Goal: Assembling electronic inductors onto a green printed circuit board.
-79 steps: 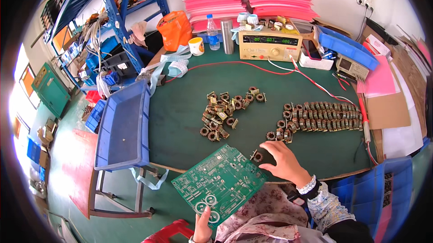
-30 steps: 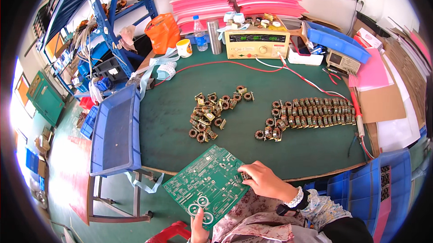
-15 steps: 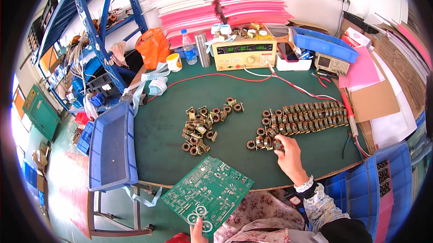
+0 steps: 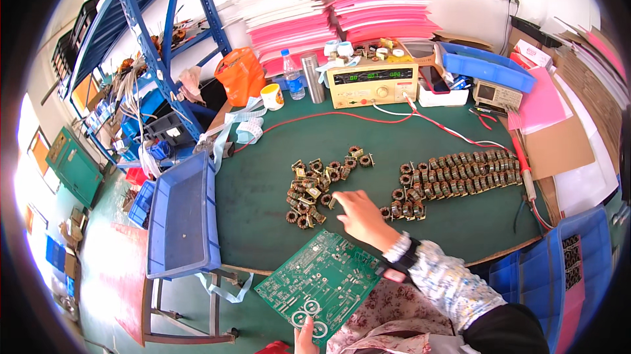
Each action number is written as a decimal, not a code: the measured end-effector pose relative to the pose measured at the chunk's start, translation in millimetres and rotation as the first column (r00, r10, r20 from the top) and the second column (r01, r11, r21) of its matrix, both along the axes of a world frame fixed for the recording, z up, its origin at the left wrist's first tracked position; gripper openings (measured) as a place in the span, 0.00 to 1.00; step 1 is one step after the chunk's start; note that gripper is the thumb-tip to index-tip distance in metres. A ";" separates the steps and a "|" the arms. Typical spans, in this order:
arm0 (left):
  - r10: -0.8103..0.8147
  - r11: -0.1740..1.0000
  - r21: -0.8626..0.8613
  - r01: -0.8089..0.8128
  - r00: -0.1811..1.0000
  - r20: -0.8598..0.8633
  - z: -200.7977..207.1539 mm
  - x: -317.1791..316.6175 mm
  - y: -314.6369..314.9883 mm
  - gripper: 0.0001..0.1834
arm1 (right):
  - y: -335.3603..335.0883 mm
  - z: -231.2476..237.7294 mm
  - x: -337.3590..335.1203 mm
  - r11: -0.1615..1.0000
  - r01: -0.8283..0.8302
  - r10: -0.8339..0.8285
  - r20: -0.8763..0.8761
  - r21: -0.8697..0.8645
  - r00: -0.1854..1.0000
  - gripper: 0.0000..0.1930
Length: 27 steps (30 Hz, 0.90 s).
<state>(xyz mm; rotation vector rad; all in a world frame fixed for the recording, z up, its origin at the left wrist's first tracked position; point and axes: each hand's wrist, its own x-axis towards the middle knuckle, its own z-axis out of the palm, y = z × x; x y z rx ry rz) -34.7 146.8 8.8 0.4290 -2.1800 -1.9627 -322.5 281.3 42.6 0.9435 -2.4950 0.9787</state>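
- Item: a ring-shaped coil (image 4: 326, 200) sits at the right, near edge of the loose pile of coils (image 4: 306, 183) on the table (image 4: 253, 222).
- Orientation: its ring shows no clear long axis; the small plate on it appears to face your right hand (image 4: 365, 221).
- Governing relation: the coil lies just left of and beyond your right hand, directly at the fingertips. Whether they touch it, you cannot tell from this view.
- Right hand: you hold it palm down with thumb and forefinger parted; it is not closed around anything visible. It is the nearer hand.
- Left hand (image 4: 305, 338): your thumb lies over the near edge of the green circuit board (image 4: 321, 288), gripping it tilted off the near side of the table.
- Obstructions: neighbouring coils crowd the item on its left and far sides; none stands between it and your fingertips. The board's far corner lies near the item on the near side, and your right forearm crosses over the board's right side.
- Surroundings: ordered rows of coils (image 4: 463, 173) stand to the right of your right hand; a blue tray (image 4: 184, 222) sits at the left; a power supply (image 4: 374, 86) with a red lead (image 4: 322, 113) stands at the back.
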 end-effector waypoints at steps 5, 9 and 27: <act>-0.020 1.000 -0.006 0.021 0.996 0.088 5.5 3.3 2.1 0.31 | -25.6 -31.2 -35.3 0.997 0.044 -0.042 -0.042 0.056 0.998 0.25; 0.029 0.999 -0.027 -0.028 0.998 0.063 -9.8 14.5 -7.1 0.30 | -13.5 -6.6 -10.6 0.984 0.033 -0.024 -0.051 0.176 0.998 0.22; -0.026 0.992 -0.128 0.017 0.997 -0.067 -13.9 6.9 -2.6 0.29 | 95.9 -5.7 100.2 0.831 0.130 0.390 0.732 -0.542 0.558 0.13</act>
